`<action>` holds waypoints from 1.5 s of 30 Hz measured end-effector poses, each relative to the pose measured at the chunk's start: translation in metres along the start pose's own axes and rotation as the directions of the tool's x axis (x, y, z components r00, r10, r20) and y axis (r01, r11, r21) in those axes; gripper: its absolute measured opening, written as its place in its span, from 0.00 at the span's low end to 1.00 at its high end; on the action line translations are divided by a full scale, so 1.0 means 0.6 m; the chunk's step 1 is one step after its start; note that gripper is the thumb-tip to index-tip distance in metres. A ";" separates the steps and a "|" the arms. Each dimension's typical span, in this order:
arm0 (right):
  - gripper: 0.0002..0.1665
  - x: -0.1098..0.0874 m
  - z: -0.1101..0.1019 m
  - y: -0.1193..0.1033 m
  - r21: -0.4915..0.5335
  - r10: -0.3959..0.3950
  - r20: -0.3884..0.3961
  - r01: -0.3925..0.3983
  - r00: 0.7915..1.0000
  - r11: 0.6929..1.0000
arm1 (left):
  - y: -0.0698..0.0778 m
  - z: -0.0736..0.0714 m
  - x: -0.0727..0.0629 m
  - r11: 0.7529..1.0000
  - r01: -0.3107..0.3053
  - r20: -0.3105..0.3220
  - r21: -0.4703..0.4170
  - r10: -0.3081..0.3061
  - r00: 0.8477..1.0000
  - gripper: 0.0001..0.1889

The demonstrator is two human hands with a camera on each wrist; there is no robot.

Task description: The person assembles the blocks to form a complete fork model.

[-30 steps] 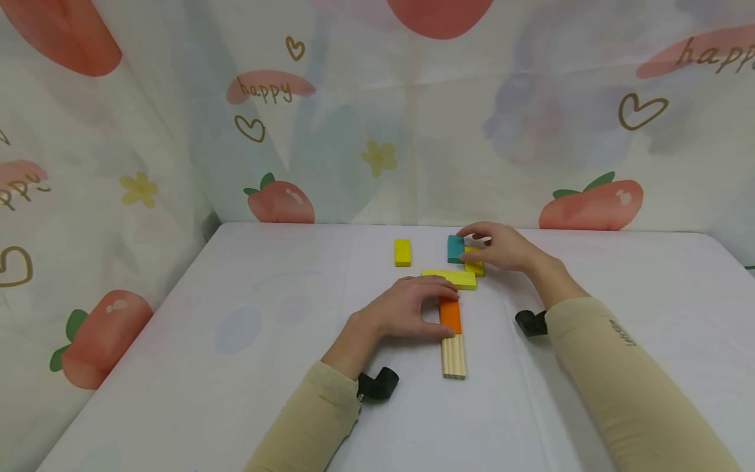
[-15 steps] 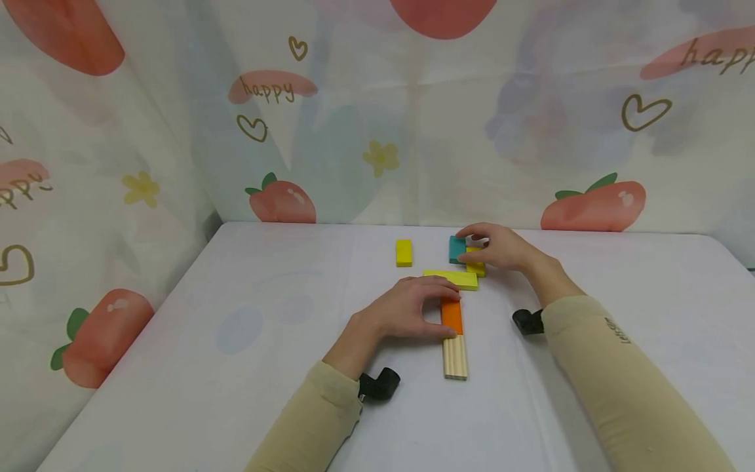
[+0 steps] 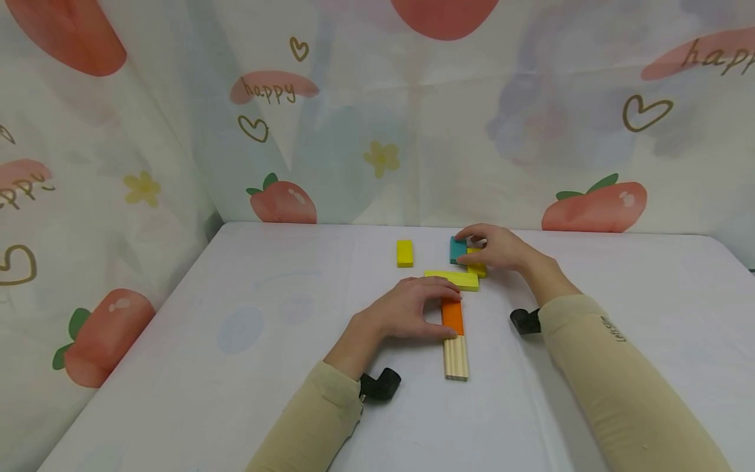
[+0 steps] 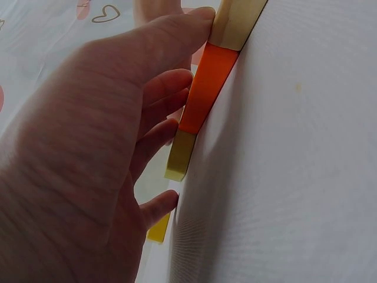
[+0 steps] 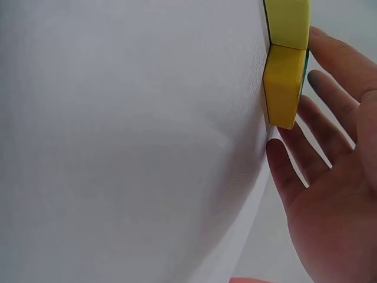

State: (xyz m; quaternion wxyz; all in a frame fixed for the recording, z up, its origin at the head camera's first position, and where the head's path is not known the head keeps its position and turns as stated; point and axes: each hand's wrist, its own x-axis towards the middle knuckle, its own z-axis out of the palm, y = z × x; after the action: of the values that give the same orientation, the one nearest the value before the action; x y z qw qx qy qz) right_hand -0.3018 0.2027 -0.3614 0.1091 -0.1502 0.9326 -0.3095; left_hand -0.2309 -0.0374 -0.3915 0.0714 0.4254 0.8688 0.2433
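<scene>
The orange block (image 3: 453, 318) is spanned by the left hand (image 3: 407, 307), its grip wide and relaxed; beyond that block, the teal block (image 3: 457, 248) is pinched at its ends by the right hand (image 3: 500, 249). Were it pushed sideways, the adjoining small yellow block (image 5: 284, 85) might be shifted; by left-hand drag, the orange block might be parted from the wooden block (image 3: 456, 360).

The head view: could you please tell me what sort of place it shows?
Probably a screened-off indoor filming corner; what lies beyond is hidden. Printed cloth rises behind and to the left of a white tabletop, an orange block lies there with others, and a black device sits at each wrist.
</scene>
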 end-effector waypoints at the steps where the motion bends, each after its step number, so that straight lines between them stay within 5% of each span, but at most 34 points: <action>1: 0.32 0.000 0.000 0.000 0.000 0.001 0.002 -0.001 1.000 1.000 | 0.000 0.000 0.000 1.000 0.002 0.002 0.001 -0.002 1.000 0.27; 45: 0.31 0.002 0.007 -0.009 -0.001 -0.002 0.011 0.002 1.000 1.000 | 0.004 -0.002 -0.002 1.000 0.024 0.012 0.003 -0.024 1.000 0.28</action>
State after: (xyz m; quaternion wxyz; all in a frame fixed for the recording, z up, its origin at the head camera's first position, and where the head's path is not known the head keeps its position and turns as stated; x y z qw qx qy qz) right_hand -0.3002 0.1958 -0.3612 0.1137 -0.1531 0.9320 -0.3083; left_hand -0.2286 -0.0375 -0.3893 0.0787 0.4164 0.8738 0.2386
